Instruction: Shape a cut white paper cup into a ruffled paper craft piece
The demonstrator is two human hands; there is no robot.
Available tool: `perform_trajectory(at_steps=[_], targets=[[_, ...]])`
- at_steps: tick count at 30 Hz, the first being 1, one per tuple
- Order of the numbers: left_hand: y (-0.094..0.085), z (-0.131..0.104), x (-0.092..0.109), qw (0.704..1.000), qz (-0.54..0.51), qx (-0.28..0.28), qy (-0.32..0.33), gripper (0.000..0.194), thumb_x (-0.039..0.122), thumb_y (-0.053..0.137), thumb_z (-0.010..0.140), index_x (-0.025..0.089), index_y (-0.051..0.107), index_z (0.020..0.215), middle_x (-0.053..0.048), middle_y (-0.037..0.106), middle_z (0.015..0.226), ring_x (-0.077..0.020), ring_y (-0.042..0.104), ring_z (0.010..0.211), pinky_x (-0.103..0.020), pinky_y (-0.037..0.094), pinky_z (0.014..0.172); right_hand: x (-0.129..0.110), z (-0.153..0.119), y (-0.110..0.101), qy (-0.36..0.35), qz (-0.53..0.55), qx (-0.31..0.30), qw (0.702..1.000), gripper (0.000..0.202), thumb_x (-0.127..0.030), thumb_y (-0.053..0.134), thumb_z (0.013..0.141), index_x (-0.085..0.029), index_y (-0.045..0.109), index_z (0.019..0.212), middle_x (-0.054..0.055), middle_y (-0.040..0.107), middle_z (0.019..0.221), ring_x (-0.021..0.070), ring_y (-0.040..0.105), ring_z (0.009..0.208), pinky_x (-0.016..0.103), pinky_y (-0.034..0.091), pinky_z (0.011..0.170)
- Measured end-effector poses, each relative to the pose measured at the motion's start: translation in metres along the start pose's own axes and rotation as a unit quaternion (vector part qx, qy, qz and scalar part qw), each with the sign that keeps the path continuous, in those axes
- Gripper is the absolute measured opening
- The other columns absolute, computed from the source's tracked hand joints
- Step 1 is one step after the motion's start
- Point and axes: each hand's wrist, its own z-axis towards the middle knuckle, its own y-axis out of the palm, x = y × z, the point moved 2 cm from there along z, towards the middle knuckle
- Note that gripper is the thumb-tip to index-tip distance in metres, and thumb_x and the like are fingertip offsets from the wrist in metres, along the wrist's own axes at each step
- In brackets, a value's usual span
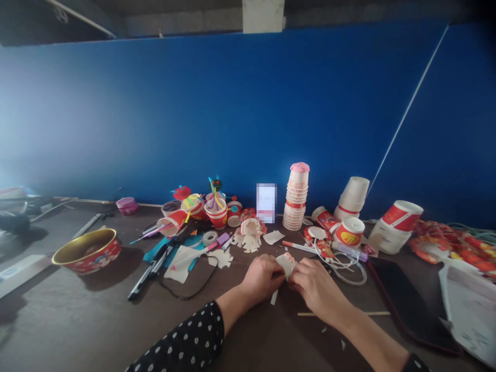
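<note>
Paper piece (285, 264) between left hand (263, 276) and right hand (315, 284); fingers curled nearly closed, pinching its left and right edges.

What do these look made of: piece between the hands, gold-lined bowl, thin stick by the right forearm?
Piece: probably paper or thin card; matte white, reddish print near its top.
Bowl: possibly metal, though coated plastic can't be ruled out; shiny gold inside, printed red outside.
Stick: likely wood or bamboo; pale tan, looks matte, straight.
</note>
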Motion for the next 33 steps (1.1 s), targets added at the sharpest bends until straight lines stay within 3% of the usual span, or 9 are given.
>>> perform_trajectory(at_steps=[5, 15, 33], targets=[[0.000, 0.000, -0.001, 1.000, -0.003, 0.006, 0.013, 0.011, 0.010, 0.064, 0.070, 0.016, 0.065, 0.061, 0.000, 0.061, 0.064, -0.0141, 0.053, 0.067, -0.023, 0.039, 0.064, -0.001, 0.002, -0.002, 0.008, -0.004, 0.004, 1.000, 0.018, -0.011, 0.049, 0.082, -0.019, 0.059, 0.069, 0.002, 0.059, 0.073, 0.0178, 0.048, 0.078, 0.030, 0.032, 0.070], [-0.002, 0.000, 0.002, 1.000, 0.010, -0.006, -0.006, 0.011, 0.009, 0.061, 0.070, 0.017, 0.067, 0.064, -0.001, 0.061, 0.067, -0.0152, 0.053, 0.069, -0.023, 0.039, 0.064, -0.008, -0.003, 0.000, -0.042, -0.081, 0.004, 0.996, 0.028, -0.008, 0.042, 0.085, -0.018, 0.062, 0.068, 0.006, 0.057, 0.079, 0.0190, 0.046, 0.082, 0.034, 0.033, 0.077], [-0.005, 0.000, 0.004, 0.999, 0.016, -0.046, -0.013, 0.011, 0.014, 0.061, 0.076, 0.018, 0.071, 0.074, -0.001, 0.065, 0.074, -0.0164, 0.056, 0.075, -0.024, 0.040, 0.070, -0.011, -0.007, 0.006, -0.056, -0.105, 0.022, 0.993, 0.025, -0.006, 0.042, 0.083, -0.014, 0.064, 0.092, 0.008, 0.060, 0.096, 0.0218, 0.048, 0.095, 0.037, 0.035, 0.085]])
